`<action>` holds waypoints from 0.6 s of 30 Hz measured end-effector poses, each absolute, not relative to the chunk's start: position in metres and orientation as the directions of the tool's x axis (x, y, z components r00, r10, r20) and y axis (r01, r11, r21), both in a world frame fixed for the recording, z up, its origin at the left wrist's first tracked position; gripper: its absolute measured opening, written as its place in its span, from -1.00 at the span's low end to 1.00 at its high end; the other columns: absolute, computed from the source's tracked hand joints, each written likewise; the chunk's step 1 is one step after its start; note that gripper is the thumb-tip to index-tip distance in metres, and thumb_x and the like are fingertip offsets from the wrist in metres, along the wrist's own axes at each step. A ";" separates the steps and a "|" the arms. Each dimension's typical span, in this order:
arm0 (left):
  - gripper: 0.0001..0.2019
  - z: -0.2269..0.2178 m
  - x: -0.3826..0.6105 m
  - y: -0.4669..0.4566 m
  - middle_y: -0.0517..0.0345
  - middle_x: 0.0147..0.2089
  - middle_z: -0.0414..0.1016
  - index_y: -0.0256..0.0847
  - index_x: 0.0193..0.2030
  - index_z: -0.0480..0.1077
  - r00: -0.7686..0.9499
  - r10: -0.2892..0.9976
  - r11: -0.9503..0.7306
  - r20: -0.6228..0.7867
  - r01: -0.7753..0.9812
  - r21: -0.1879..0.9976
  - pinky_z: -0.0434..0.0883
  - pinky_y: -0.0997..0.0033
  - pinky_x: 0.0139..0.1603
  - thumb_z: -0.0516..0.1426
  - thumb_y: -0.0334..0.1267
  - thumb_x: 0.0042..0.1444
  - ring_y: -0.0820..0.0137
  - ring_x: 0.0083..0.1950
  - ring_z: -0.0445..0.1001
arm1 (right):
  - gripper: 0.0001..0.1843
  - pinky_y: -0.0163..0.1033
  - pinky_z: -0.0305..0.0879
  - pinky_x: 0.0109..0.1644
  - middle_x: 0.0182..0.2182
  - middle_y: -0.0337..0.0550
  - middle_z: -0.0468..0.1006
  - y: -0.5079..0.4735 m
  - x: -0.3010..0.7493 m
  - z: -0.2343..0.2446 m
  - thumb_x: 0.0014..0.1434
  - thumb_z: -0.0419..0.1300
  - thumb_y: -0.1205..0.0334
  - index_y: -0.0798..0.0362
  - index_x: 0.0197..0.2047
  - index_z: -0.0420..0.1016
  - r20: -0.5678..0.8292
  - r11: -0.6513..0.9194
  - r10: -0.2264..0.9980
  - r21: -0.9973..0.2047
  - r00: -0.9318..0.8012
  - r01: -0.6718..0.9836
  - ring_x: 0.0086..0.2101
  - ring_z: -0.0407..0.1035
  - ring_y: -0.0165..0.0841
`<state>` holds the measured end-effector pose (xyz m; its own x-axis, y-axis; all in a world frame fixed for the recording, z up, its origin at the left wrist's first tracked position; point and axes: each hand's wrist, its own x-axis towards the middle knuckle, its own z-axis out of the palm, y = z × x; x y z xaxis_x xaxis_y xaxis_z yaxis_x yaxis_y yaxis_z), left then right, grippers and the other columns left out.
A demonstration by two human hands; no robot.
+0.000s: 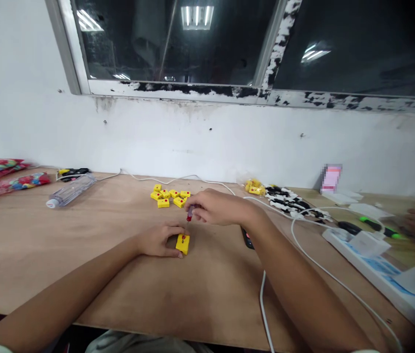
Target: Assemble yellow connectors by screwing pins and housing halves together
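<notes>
In the head view, my left grip (pixel 160 239) is pinched on one yellow block (pixel 183 244), which lies on the worktop (pixel 126 294) in the near middle of the scene, while my right grip (pixel 217 207) is closed around one screwdriver (pixel 190 214) aimed down at it, the tip too small for me to tell whether it touches. Just beyond, I count at least seven more yellow blocks (pixel 163 203) in a cluster, with one clear bottle (pixel 75 189) far left and one white power strip (pixel 369 262) to the right.
</notes>
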<state>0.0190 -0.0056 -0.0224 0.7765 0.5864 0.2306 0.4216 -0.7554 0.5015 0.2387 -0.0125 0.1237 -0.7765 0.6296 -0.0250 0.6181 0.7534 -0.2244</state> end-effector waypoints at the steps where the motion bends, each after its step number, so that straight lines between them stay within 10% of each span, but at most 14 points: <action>1: -0.41 -0.023 0.019 -0.006 -0.08 0.20 0.36 -0.15 0.20 0.33 0.773 0.592 -0.752 0.230 0.427 0.501 0.34 0.15 0.19 0.27 0.03 0.08 0.08 0.20 0.36 | -0.73 -0.34 0.10 -0.35 -0.40 -0.17 0.56 -0.015 0.239 0.127 0.18 0.05 0.40 0.07 -0.19 0.57 -0.054 0.735 0.649 -0.215 -0.759 0.643 -0.45 0.32 -0.43; 6: -0.44 -0.018 0.020 -0.008 -0.09 0.20 0.36 -0.18 0.17 0.35 0.773 0.589 -0.751 0.234 0.417 0.513 0.34 0.16 0.20 0.29 -0.01 0.06 0.08 0.20 0.37 | -0.58 -0.29 -0.02 -0.43 -0.53 -0.14 0.50 -0.026 0.227 0.129 0.29 0.03 0.03 0.11 -0.33 0.60 -0.069 0.695 0.709 -0.106 -0.702 0.711 -0.54 0.21 -0.43; 18: -0.44 -0.016 0.020 -0.009 -0.07 0.18 0.37 -0.15 0.19 0.34 0.782 0.588 -0.745 0.207 0.424 0.515 0.32 0.15 0.22 0.27 -0.01 0.08 0.11 0.18 0.37 | -0.69 -0.27 -0.07 -0.40 -0.59 -0.23 0.37 -0.012 0.229 0.116 0.24 0.01 0.26 0.08 -0.51 0.41 0.047 0.783 0.621 -0.098 -0.783 0.615 -0.54 0.13 -0.46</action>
